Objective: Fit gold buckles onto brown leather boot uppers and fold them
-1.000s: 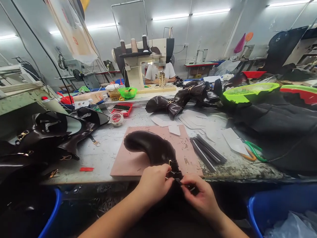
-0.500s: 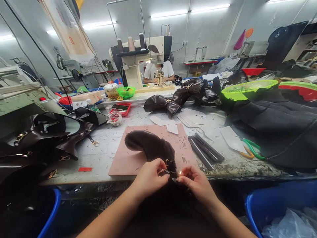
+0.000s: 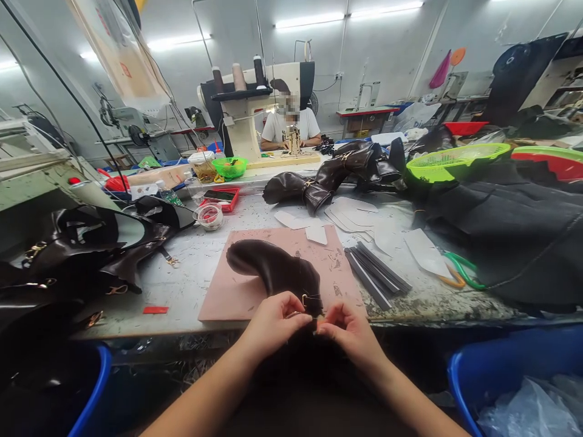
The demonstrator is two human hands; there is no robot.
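Note:
A dark brown leather boot upper (image 3: 273,265) lies on a pink board (image 3: 214,297) at the table's front edge, its strap end toward me. A small gold buckle (image 3: 304,299) shows on the strap near my fingers. My left hand (image 3: 276,321) is closed, pinching the strap end from the left; a bit of metal shows between its thumb and forefinger. From the right, my right hand (image 3: 348,331) pinches close to the same strap end. The exact piece between its fingertips is hidden. The two hands nearly touch.
Dark strips (image 3: 377,273) and white paper pieces (image 3: 353,215) lie right of and behind the board. Green-handled scissors (image 3: 464,270) sit farther right. More boot uppers (image 3: 328,179) are piled behind and at left. Blue bins (image 3: 460,376) flank me. A person (image 3: 291,130) sits at a sewing machine opposite.
My right hand has shifted slightly left, closer to my left hand. The shiny metal that showed at its fingertips is now less visible. The boot upper has hardly moved.

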